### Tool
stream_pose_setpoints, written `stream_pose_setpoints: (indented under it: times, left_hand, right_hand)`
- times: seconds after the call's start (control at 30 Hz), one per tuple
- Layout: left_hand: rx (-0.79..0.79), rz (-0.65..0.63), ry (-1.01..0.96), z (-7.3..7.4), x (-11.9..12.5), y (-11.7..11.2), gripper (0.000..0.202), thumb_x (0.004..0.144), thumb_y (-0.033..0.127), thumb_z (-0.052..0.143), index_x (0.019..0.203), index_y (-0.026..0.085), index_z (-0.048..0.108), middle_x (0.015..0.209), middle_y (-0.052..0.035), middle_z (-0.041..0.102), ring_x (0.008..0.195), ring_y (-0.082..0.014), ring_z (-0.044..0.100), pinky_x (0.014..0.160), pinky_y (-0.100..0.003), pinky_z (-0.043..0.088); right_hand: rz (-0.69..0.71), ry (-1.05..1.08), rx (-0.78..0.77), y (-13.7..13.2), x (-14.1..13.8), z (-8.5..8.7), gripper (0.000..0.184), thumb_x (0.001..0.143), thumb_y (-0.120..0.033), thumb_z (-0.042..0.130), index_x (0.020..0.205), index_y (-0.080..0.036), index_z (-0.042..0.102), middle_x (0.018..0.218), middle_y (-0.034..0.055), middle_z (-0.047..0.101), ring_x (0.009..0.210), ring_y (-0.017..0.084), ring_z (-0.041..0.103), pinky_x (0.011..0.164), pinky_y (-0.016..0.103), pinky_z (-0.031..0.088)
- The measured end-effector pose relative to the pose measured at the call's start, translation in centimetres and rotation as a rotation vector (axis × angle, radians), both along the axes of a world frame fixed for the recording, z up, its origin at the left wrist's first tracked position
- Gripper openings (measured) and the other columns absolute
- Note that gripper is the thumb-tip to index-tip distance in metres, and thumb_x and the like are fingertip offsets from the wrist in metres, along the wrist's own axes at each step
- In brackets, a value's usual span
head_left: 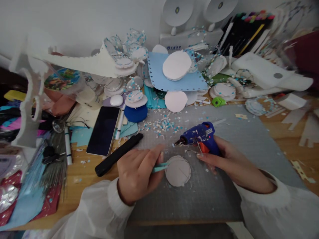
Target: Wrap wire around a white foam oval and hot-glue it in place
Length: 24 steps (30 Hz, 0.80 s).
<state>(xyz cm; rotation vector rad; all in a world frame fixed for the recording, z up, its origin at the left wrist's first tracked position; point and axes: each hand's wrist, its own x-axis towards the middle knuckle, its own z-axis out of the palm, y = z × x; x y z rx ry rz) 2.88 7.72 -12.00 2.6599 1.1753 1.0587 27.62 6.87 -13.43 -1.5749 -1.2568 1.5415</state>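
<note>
My left hand [141,171] is closed around teal tweezers [159,167], whose tips reach the left edge of a round white paper disc [178,172]. The disc lies on the grey cutting mat [211,199], with thin strands across its face. My right hand [228,159] grips a blue hot glue gun [199,134] with a red trigger. Its nozzle points left, just above and apart from the disc. A fine glue-like thread curls between the trigger and the disc. Small blue and white paper bits [164,125] are scattered beyond the nozzle.
Left of the mat lie a black bar-shaped tool [118,154], a phone [103,131] and a white marker [120,122]. Behind stand stacked white discs [136,99], a blue sheet [157,71] bearing another disc, and a white emergency lamp [190,35]. A green item [218,101] sits at the mat's far edge.
</note>
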Motion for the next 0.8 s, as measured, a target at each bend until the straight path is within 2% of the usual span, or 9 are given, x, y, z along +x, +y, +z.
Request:
stream_pose_setpoints:
  times: [0.1, 0.2, 0.33, 0.4, 0.47, 0.6, 0.67, 0.8]
  left_hand:
    - [-0.148, 0.039, -0.037, -0.1, 0.1, -0.1, 0.025, 0.084, 0.015, 0.052, 0.109, 0.012, 0.057, 0.062, 0.0011, 0.063, 0.051, -0.0133, 0.059, 0.051, -0.026, 0.044]
    - [-0.362, 0.047, -0.135, -0.2, 0.2, -0.3, 0.026, 0.078, 0.015, 0.054, 0.105, 0.015, 0.052, 0.057, 0.0061, 0.052, 0.043, -0.0088, 0.049, 0.045, -0.021, 0.038]
    - [-0.535, -0.048, -0.316, -0.5, 0.1, -0.5, 0.018, 0.076, 0.015, 0.052, 0.089, 0.021, 0.041, 0.056, 0.0084, 0.042, 0.041, -0.0069, 0.037, 0.041, -0.021, 0.028]
    - [-0.600, -0.099, -0.390, -0.8, -0.1, -0.6, 0.016, 0.077, 0.019, 0.051, 0.087, 0.022, 0.039, 0.058, 0.0074, 0.041, 0.042, -0.0077, 0.035, 0.041, -0.023, 0.025]
    - [-0.691, -0.122, -0.457, -1.1, -0.1, -0.7, 0.015, 0.081, 0.023, 0.050, 0.089, 0.023, 0.038, 0.063, 0.0055, 0.044, 0.047, -0.0090, 0.038, 0.043, -0.024, 0.026]
    - [-0.883, -0.071, -0.611, -1.6, 0.0, -0.7, 0.007, 0.089, 0.029, 0.041, 0.091, 0.024, 0.036, 0.073, 0.0022, 0.048, 0.061, -0.0123, 0.044, 0.053, -0.025, 0.034]
    - [-0.975, -0.071, -0.678, -1.8, 0.1, -0.6, 0.008, 0.091, 0.031, 0.037, 0.089, 0.024, 0.035, 0.073, 0.0030, 0.047, 0.058, -0.0111, 0.042, 0.049, -0.023, 0.031]
    - [-1.131, -0.075, -0.696, -1.7, 0.3, -0.6, 0.013, 0.094, 0.033, 0.033, 0.086, 0.024, 0.033, 0.068, 0.0052, 0.047, 0.045, -0.0068, 0.032, 0.040, -0.020, 0.019]
  right_hand:
    - [0.002, 0.004, 0.005, 0.0, 0.0, -0.1, 0.034, 0.073, -0.046, 0.073, 0.082, -0.021, 0.052, 0.060, -0.0065, 0.049, 0.046, 0.007, 0.045, 0.038, 0.017, 0.041]
    - [-0.008, 0.017, 0.013, -0.1, 0.1, 0.0, 0.032, 0.074, -0.045, 0.073, 0.079, -0.021, 0.052, 0.059, -0.0069, 0.049, 0.045, 0.006, 0.045, 0.038, 0.017, 0.040]
    - [-0.027, 0.031, 0.046, -0.2, 0.2, 0.0, 0.030, 0.073, -0.043, 0.073, 0.077, -0.021, 0.052, 0.059, -0.0068, 0.048, 0.045, 0.007, 0.047, 0.037, 0.017, 0.041]
    - [-0.046, -0.002, 0.107, -0.2, 0.1, 0.0, 0.028, 0.074, -0.042, 0.072, 0.076, -0.022, 0.053, 0.059, -0.0063, 0.050, 0.045, 0.008, 0.048, 0.037, 0.018, 0.041]
    - [-0.106, -0.094, 0.224, -0.1, -0.2, 0.1, 0.024, 0.072, -0.039, 0.071, 0.075, -0.022, 0.054, 0.059, -0.0056, 0.052, 0.046, 0.009, 0.049, 0.039, 0.020, 0.041]
    - [-0.291, -0.346, 0.562, -0.2, -0.7, 0.2, 0.019, 0.069, -0.033, 0.071, 0.073, -0.024, 0.055, 0.057, -0.0040, 0.058, 0.046, 0.013, 0.052, 0.042, 0.025, 0.044]
    - [-0.332, -0.457, 0.728, -0.3, -0.7, 0.2, 0.019, 0.070, -0.030, 0.071, 0.069, -0.025, 0.053, 0.054, -0.0040, 0.058, 0.045, 0.015, 0.053, 0.044, 0.027, 0.045]
    - [-0.293, -0.670, 0.957, -0.5, -0.1, 0.3, 0.023, 0.073, -0.024, 0.069, 0.061, -0.027, 0.049, 0.048, -0.0035, 0.056, 0.042, 0.017, 0.053, 0.045, 0.030, 0.045]
